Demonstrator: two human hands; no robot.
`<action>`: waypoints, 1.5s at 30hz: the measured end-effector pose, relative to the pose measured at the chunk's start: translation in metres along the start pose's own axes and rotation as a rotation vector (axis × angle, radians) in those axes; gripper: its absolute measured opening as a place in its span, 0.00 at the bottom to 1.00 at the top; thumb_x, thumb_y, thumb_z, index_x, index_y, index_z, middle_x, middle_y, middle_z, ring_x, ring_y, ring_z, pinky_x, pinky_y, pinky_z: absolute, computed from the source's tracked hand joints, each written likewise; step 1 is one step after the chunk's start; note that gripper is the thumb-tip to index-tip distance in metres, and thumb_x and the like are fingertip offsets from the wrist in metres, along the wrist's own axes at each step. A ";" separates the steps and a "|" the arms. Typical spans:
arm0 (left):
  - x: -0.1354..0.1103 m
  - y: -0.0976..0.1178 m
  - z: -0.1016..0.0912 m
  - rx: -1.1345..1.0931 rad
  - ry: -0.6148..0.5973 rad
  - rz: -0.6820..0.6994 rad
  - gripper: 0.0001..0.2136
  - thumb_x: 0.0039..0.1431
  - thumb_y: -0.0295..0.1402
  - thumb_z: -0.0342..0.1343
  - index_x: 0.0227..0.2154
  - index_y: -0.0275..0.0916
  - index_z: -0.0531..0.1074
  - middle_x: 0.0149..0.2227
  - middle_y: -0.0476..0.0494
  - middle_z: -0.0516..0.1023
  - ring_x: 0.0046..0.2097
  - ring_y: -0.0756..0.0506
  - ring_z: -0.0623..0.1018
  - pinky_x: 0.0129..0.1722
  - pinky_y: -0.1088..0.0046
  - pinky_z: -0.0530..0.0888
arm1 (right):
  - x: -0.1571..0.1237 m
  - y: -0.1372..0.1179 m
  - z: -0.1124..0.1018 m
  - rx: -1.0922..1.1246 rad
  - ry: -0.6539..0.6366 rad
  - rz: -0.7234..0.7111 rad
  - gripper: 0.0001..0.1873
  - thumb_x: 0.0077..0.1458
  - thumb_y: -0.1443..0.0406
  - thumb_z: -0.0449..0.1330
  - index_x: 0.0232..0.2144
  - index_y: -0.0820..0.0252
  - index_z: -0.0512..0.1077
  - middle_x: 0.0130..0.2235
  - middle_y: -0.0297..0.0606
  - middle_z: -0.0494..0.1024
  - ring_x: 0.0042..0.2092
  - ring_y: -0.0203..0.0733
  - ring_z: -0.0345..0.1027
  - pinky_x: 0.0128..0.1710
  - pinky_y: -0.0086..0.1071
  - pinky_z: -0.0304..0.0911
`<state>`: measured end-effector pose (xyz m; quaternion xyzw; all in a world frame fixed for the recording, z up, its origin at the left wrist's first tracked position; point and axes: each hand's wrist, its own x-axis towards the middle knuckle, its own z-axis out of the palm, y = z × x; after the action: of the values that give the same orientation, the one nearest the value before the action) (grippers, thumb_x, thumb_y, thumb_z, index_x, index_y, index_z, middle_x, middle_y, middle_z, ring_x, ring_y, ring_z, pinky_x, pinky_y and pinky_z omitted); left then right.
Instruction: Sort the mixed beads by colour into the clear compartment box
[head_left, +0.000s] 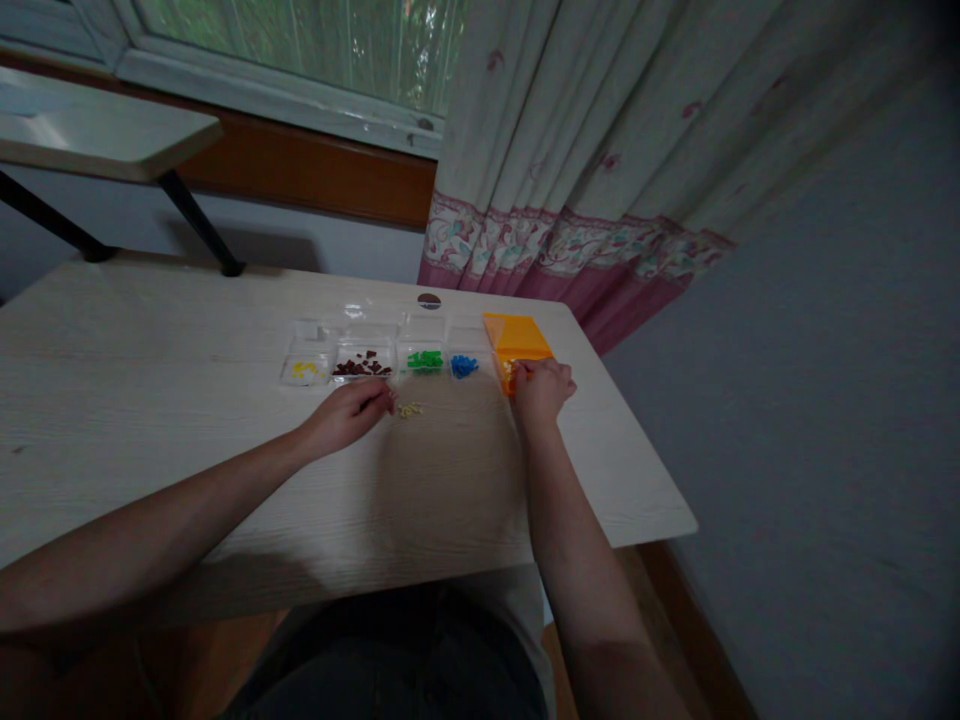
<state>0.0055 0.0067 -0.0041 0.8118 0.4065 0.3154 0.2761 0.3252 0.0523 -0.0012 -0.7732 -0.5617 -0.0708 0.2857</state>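
My right hand (543, 392) reaches into an orange box (523, 338) with its lid open, fingers pinched among small pale pieces (510, 374). Whether a piece is between those fingertips is too small to tell. On the tabletop, my left hand (352, 412) rests with its fingers drawn together beside a small pile of pale yellow pieces (410, 410). What it may hold is hidden. Behind the hands stand clear lidded boxes, lids up: one with yellow pieces (306, 370), one with dark brown pieces (362, 366), one with green pieces (425, 361) and one with blue pieces (463, 366).
The pale wooden table (300, 520) ends at a right edge near the wall. A round dark cable hole (429, 300) sits at its back. A raised shelf (105, 125) on black legs stands at the back left. A patterned curtain (555, 200) hangs behind.
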 end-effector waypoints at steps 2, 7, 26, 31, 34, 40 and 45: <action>0.000 0.000 0.000 0.002 0.000 0.005 0.14 0.67 0.36 0.44 0.31 0.37 0.72 0.30 0.47 0.72 0.35 0.48 0.72 0.36 0.73 0.67 | 0.000 0.000 0.001 -0.001 -0.009 -0.017 0.16 0.60 0.62 0.53 0.39 0.57 0.81 0.42 0.47 0.75 0.46 0.51 0.56 0.44 0.42 0.48; 0.000 -0.001 0.000 0.005 -0.004 0.024 0.14 0.67 0.35 0.44 0.31 0.37 0.72 0.31 0.47 0.72 0.35 0.48 0.72 0.37 0.73 0.67 | 0.001 -0.001 0.000 0.034 0.021 -0.034 0.18 0.61 0.60 0.51 0.39 0.58 0.80 0.41 0.46 0.76 0.46 0.51 0.57 0.44 0.41 0.49; -0.004 0.003 0.004 0.193 -0.054 0.063 0.14 0.61 0.43 0.56 0.44 0.40 0.72 0.40 0.44 0.69 0.41 0.45 0.71 0.42 0.67 0.70 | -0.001 -0.012 0.005 0.162 0.050 -0.226 0.16 0.62 0.61 0.52 0.38 0.57 0.79 0.38 0.40 0.79 0.44 0.45 0.63 0.47 0.38 0.53; -0.004 0.002 0.004 0.212 -0.080 0.098 0.11 0.63 0.40 0.54 0.42 0.41 0.74 0.41 0.43 0.69 0.45 0.44 0.72 0.46 0.66 0.70 | -0.002 -0.016 0.002 0.161 -0.013 -0.265 0.16 0.63 0.60 0.51 0.40 0.58 0.79 0.39 0.42 0.79 0.45 0.45 0.63 0.48 0.37 0.54; -0.004 0.003 0.004 0.216 -0.082 0.090 0.10 0.63 0.40 0.53 0.41 0.41 0.74 0.40 0.43 0.69 0.44 0.44 0.72 0.45 0.66 0.70 | -0.002 -0.017 0.001 0.155 -0.036 -0.273 0.17 0.63 0.60 0.51 0.41 0.58 0.79 0.40 0.42 0.79 0.45 0.45 0.63 0.48 0.37 0.53; -0.004 0.003 0.005 0.210 -0.082 0.102 0.10 0.64 0.39 0.52 0.39 0.40 0.73 0.41 0.43 0.70 0.43 0.44 0.72 0.45 0.67 0.71 | -0.003 -0.019 -0.001 0.169 -0.040 -0.285 0.18 0.64 0.59 0.50 0.40 0.58 0.79 0.40 0.42 0.79 0.44 0.45 0.64 0.49 0.37 0.53; -0.004 0.004 0.006 0.239 -0.081 0.100 0.11 0.66 0.39 0.49 0.36 0.38 0.71 0.39 0.42 0.70 0.42 0.44 0.72 0.43 0.67 0.70 | -0.004 -0.021 -0.002 0.175 -0.047 -0.304 0.17 0.64 0.59 0.51 0.40 0.59 0.79 0.39 0.42 0.80 0.44 0.44 0.65 0.49 0.37 0.54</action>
<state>0.0096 -0.0001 -0.0067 0.8702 0.3888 0.2451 0.1773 0.3057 0.0523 0.0067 -0.6531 -0.6825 -0.0461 0.3247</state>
